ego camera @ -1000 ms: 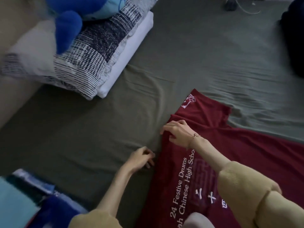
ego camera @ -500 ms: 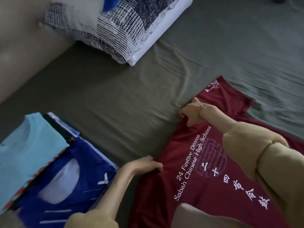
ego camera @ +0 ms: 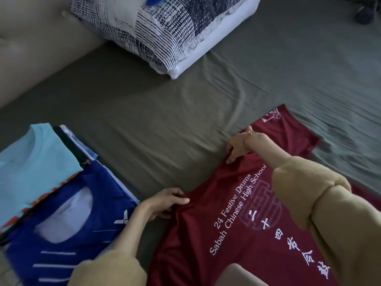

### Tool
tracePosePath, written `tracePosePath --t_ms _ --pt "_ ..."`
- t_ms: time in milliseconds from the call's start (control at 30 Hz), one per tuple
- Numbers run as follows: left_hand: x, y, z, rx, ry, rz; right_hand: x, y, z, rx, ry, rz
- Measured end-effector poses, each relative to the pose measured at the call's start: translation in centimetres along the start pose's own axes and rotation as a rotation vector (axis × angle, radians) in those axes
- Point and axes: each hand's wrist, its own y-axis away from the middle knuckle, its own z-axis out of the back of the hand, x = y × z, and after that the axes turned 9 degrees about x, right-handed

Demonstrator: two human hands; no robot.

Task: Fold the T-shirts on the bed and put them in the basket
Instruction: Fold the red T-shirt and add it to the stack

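A dark red, smooth-knit T-shirt with white printed lettering lies spread flat on the olive-green bed sheet, print side up, and serves as the landmark here. The left hand sits at the shirt's left edge, fingers curled round a gather of the red cloth. The right hand is further up the same edge, just below the sleeve with the small white emblem, its fingers bent down onto the fabric and apparently pinching it. Taking hold of two points along one side looks like the set-up for lifting that side and laying it over the middle, so the shirt would fold along a straight line rather than bunch.

To the left of the red shirt, apart from it across a strip of sheet, lies a pile of other shirts: a royal-blue jersey with white stripes on top at the front, a pale blue cotton T-shirt behind it. Whether they are already folded or waiting cannot be told. Beyond the red shirt, well apart, a navy-and-white patterned pillow rests. No basket is in view, so the packing step seems some way off.
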Motion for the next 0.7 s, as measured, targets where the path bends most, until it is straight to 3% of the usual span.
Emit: tracePosePath --t_ms 267,433,567,700 --pt "1.1 -0.4 0.4 -0.025 0.095 0.005 -0.7 -0.7 1.2 -0.156 -0.427 0.395" --pt "1.0 -0.4 0.8 0.013 0.137 0.034 -0.9 -1.5 1.0 -0.227 -0.537 0.377" --pt "0.8 -0.5 0.6 0.007 0.167 0.034 -1.0 -1.8 1.1 -0.184 -0.221 0.122" --pt "1.0 -0.7 0.7 0.003 0.189 0.044 -0.9 -2.6 0.8 -0.262 -0.245 0.164"
